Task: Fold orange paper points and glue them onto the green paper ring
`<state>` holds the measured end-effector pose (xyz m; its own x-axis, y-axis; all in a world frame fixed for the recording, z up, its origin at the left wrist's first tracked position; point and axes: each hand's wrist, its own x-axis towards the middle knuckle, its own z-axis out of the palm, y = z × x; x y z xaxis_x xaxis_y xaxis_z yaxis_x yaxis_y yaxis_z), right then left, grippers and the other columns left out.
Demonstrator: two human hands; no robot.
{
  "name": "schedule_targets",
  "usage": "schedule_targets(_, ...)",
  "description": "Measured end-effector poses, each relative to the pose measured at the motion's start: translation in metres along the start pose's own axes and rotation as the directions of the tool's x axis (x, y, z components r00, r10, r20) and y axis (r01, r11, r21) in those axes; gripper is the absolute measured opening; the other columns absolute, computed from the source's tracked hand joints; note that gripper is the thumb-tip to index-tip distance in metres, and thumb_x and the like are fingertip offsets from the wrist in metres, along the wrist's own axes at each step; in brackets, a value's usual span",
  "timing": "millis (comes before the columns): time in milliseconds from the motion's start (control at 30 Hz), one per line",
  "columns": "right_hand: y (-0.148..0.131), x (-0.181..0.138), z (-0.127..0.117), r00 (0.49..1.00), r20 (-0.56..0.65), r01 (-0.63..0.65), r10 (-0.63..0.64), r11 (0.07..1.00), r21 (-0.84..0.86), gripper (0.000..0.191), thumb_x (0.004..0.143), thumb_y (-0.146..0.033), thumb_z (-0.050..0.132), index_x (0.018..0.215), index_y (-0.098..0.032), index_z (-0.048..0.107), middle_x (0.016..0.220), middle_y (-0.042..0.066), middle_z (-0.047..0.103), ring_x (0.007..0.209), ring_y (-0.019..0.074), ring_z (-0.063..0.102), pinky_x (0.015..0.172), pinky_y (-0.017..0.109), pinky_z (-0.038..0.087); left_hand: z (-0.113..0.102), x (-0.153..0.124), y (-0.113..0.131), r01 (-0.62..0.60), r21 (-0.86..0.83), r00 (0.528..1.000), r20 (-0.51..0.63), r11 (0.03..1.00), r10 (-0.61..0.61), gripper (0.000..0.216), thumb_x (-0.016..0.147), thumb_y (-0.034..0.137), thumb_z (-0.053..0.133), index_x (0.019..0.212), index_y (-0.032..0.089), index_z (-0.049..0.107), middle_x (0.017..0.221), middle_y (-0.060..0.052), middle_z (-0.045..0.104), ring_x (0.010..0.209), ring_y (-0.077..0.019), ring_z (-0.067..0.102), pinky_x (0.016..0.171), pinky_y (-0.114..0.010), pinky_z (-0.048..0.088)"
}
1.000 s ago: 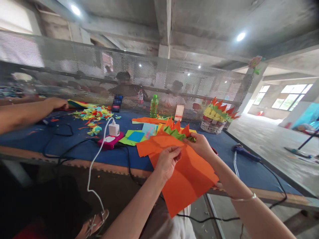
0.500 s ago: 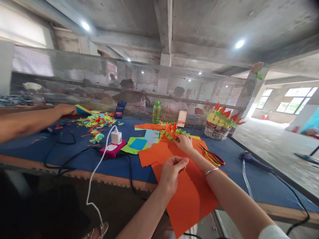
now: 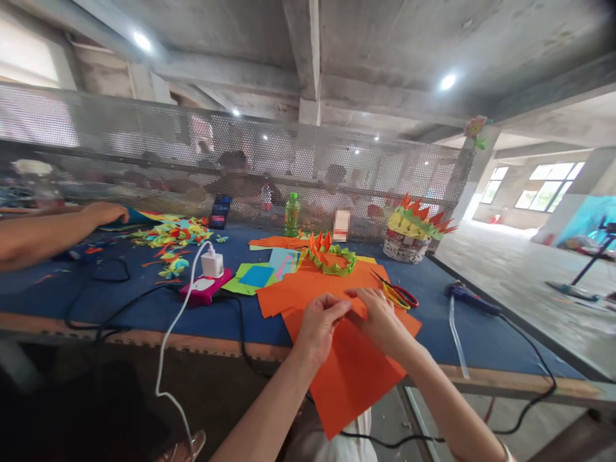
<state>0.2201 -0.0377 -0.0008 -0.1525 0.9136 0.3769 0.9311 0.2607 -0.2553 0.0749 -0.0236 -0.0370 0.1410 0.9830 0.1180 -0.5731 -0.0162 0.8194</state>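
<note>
My left hand and my right hand both pinch the top edge of a large orange paper sheet, which hangs over the front edge of the blue table. More orange sheets lie flat under and behind it. A ring of folded orange and green paper points lies on the table just beyond my hands, free of them. Red-and-yellow-handled scissors lie to the right of my right hand.
A pink phone with a white charger and cables sits to the left. A green bottle, a basket with paper points, a blue glue gun and paper scraps are around. Another person's arm reaches in at far left. A mesh screen backs the table.
My right hand set the folded paper ring down on the table and came back to the orange sheet. Both hands now grip the sheet's top edge.
</note>
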Motion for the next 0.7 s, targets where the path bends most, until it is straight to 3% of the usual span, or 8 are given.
schedule_targets(133,0.009,-0.028,0.010,0.999,-0.034,-0.021,0.026,0.989,0.145,0.030,0.098,-0.038,0.064,0.122,-0.019,0.064,0.127,0.008,0.065,0.116,0.0230,0.063,0.100,0.048,0.053,-0.002,-0.003,0.004,0.036,0.116,0.996,0.076,0.993,-0.045,0.033,0.100,0.034,0.065,0.126,0.016,0.061,0.125,-0.010,0.064,0.105,-0.0236,0.067,0.089,-0.044,0.059)
schedule_targets(333,0.024,-0.029,0.021,0.994,-0.090,-0.030,0.065,0.940,0.341,0.026,0.098,-0.038,0.063,0.114,-0.018,0.066,0.114,0.006,0.069,0.109,0.0211,0.065,0.099,0.046,0.052,-0.002,-0.005,0.008,0.004,0.208,0.992,0.119,0.978,-0.029,0.032,0.100,0.034,0.065,0.125,0.015,0.062,0.122,-0.010,0.065,0.103,-0.0228,0.067,0.087,-0.043,0.059)
schedule_targets(467,0.024,-0.033,0.021,0.990,-0.111,-0.024,0.083,0.891,0.454,0.022,0.095,-0.038,0.059,0.106,-0.024,0.071,0.108,0.007,0.074,0.108,0.0252,0.066,0.097,0.044,0.051,-0.001,-0.005,0.007,-0.020,0.236,0.991,0.131,0.972,-0.012,0.030,0.100,0.034,0.065,0.123,0.015,0.062,0.120,-0.009,0.066,0.100,-0.0221,0.068,0.086,-0.042,0.059)
schedule_targets(700,0.021,-0.038,0.014,0.978,-0.148,-0.023,0.150,0.775,0.632,0.033,0.095,-0.051,0.052,0.095,-0.025,0.073,0.101,0.006,0.077,0.097,0.0239,0.070,0.088,0.035,0.052,0.000,-0.009,0.010,-0.007,0.294,0.980,0.192,0.956,-0.052,0.029,0.100,0.034,0.065,0.121,0.015,0.064,0.119,-0.009,0.066,0.100,-0.0218,0.068,0.087,-0.041,0.059)
